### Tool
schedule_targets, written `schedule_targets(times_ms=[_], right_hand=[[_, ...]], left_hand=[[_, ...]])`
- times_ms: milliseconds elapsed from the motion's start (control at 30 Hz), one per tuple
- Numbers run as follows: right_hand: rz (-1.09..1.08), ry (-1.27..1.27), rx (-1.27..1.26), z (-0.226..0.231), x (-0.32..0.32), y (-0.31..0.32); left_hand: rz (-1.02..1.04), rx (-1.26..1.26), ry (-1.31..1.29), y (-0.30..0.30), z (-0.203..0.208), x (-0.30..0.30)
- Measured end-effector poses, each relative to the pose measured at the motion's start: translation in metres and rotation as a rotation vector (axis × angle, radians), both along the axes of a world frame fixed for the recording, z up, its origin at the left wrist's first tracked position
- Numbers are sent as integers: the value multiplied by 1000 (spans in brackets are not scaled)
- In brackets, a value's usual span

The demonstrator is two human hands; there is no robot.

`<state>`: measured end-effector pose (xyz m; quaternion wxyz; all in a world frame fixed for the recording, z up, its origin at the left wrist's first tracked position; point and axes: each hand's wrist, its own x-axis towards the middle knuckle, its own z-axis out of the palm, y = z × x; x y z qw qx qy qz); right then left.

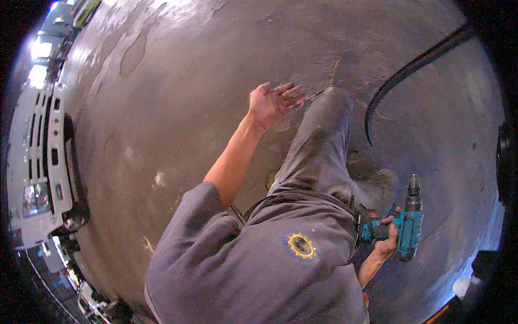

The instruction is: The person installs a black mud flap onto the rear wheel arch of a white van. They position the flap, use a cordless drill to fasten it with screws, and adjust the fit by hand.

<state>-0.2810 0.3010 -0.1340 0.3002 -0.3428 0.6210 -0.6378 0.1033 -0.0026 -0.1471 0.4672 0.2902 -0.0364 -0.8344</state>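
Observation:
My right hand point(385, 243) is wrapped round the handle of a teal and black cordless drill point(410, 229), low on the right beside my hip. The drill's black chuck point(414, 186) points away from me, toward the top of the view; I cannot make out a bit in it. My left hand point(274, 103) is held out over the floor near my bent knee, palm turned up and fingers spread, with nothing in it. My grey trouser leg point(318, 146) stretches forward between the two hands.
A white truck point(46, 162) with a dark grille stands along the left edge. Over the concrete floor point(162, 108), a curved black strip or hose point(399, 78) comes in from the upper right. Dark objects point(485, 264) sit at the lower right rim.

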Motion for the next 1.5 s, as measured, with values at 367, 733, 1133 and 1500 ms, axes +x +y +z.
schedule_targets(times_ms=[367,733,1133,1500], right_hand=[[-27,-190,111,14,-3,-1],[58,-166,177,30,-13,2],[105,-88,248,40,-30,-2],[130,-6,258,47,-36,-1]], left_hand=[[348,133,-405,16,-65,42],[133,145,-1445,40,-164,106],[-125,485,-1821,156,-211,102],[-285,123,-2067,129,-189,77]])
